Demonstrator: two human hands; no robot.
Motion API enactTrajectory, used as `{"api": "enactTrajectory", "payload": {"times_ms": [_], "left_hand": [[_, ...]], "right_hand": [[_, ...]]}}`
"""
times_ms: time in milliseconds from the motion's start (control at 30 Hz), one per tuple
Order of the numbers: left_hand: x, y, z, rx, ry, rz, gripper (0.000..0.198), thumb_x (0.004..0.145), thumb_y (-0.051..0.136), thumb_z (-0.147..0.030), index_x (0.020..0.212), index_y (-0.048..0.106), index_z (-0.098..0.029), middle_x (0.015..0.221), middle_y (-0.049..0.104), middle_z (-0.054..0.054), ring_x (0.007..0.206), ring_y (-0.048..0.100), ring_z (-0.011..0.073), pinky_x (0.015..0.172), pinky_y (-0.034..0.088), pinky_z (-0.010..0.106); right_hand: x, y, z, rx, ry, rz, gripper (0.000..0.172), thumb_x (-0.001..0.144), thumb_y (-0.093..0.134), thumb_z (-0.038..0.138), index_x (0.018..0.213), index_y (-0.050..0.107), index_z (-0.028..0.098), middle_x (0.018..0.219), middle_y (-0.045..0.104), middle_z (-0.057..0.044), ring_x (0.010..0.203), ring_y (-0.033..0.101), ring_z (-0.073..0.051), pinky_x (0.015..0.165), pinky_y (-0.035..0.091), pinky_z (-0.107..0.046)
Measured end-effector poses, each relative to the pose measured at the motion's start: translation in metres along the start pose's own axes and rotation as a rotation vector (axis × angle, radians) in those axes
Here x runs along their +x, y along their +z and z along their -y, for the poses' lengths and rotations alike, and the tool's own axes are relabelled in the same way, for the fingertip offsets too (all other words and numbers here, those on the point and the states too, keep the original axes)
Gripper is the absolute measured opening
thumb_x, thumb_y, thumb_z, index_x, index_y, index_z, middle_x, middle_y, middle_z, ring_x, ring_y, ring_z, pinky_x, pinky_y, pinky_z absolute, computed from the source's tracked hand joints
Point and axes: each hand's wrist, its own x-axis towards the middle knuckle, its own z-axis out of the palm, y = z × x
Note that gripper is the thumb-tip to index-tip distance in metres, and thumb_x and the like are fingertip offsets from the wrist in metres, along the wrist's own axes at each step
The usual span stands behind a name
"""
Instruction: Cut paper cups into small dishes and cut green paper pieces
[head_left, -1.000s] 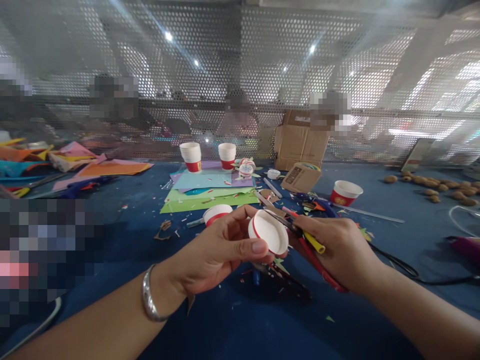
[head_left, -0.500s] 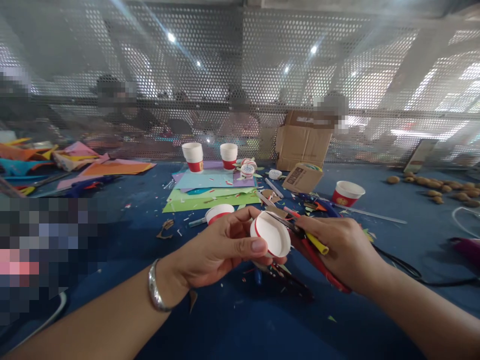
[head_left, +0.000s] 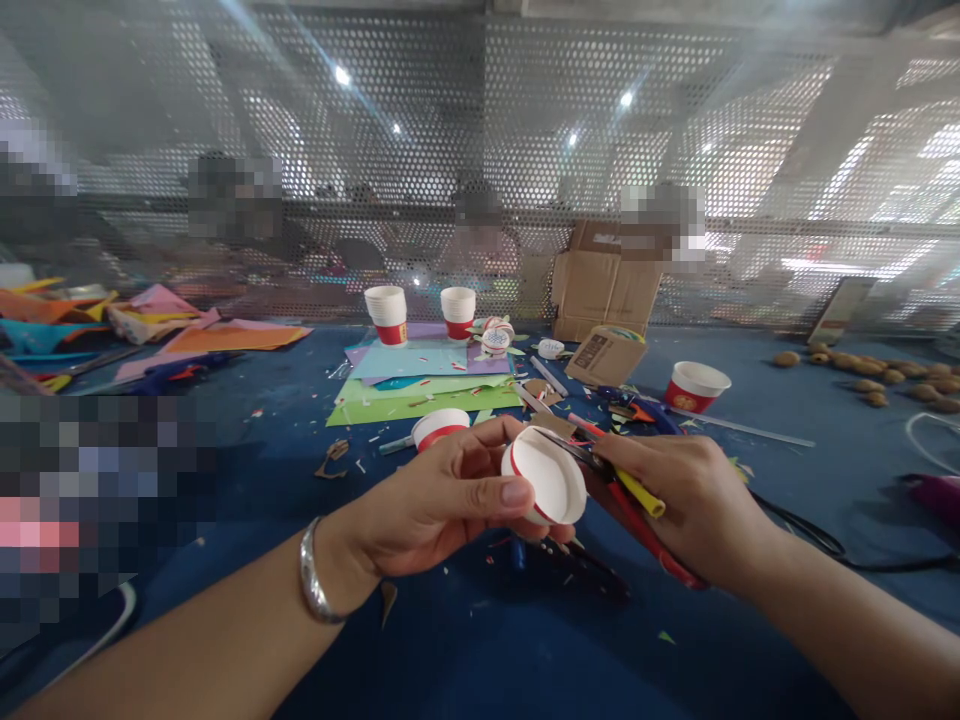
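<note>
Between thumb and fingers, my left hand point(head_left: 457, 495) grips a low, cut-down paper cup point(head_left: 551, 478), its round white inside turned toward me and a red band on its outer wall. My right hand point(head_left: 679, 500) is closed on scissors point(head_left: 637, 525) with red handles. Their blades lie at the cup's upper rim; whether they are parted is hard to make out. A yellow piece point(head_left: 639, 492), rolled or tube-like, shows by the right fingers. Just behind my left hand stands another red and white paper cup point(head_left: 441, 425), partly hidden by the fingers.
Stacked paper cups point(head_left: 385, 315) stand on coloured paper sheets point(head_left: 420, 385). A decorated cup piece point(head_left: 495, 337) lies beside them. Farther right are a cardboard box point(head_left: 606, 285), a paper cup point(head_left: 697, 385) and walnut-like brown balls point(head_left: 870, 370). Paper scraps and a black cord point(head_left: 802, 530) lie on the blue table.
The cut-down cup and the scissors have shifted very slightly right and down. Both hands keep their hold, and the scissors stay at the cup's rim.
</note>
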Motion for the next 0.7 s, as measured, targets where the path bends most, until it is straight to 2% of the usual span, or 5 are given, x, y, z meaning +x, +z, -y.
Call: {"api": "enactTrajectory", "payload": {"times_ms": [200, 500, 700], "left_hand": [[-0.0018, -0.0001, -0.0006, 0.029, 0.009, 0.017, 0.040, 0.082, 0.078, -0.026, 0.115, 0.061, -0.012, 0.100, 0.071, 0.011, 0.088, 0.073, 0.0177, 0.074, 0.056, 0.019], [-0.0020, 0.0014, 0.0007, -0.049, 0.009, 0.034, 0.037, 0.082, 0.078, -0.026, 0.112, 0.063, -0.011, 0.101, 0.070, 0.011, 0.087, 0.074, 0.0197, 0.078, 0.058, 0.024], [-0.0013, 0.0002, 0.0010, -0.083, 0.020, 0.044, 0.037, 0.087, 0.073, -0.030, 0.116, 0.065, -0.009, 0.099, 0.070, 0.011, 0.084, 0.074, 0.0181, 0.077, 0.058, 0.022]], "right_hand": [[-0.0019, 0.0008, -0.0006, -0.029, -0.010, -0.014, 0.016, 0.087, 0.051, 0.010, 0.090, 0.067, 0.015, 0.060, 0.067, -0.003, 0.048, 0.057, -0.015, 0.049, 0.039, -0.025], [-0.0028, 0.0021, -0.0011, -0.024, -0.035, -0.022, 0.018, 0.085, 0.050, 0.008, 0.090, 0.066, 0.014, 0.063, 0.069, -0.004, 0.050, 0.060, -0.016, 0.050, 0.040, -0.026], [-0.0001, -0.0016, 0.0024, -0.004, -0.025, -0.006, 0.017, 0.088, 0.049, 0.009, 0.089, 0.064, 0.016, 0.067, 0.071, -0.005, 0.054, 0.062, -0.016, 0.052, 0.042, -0.025]]}}
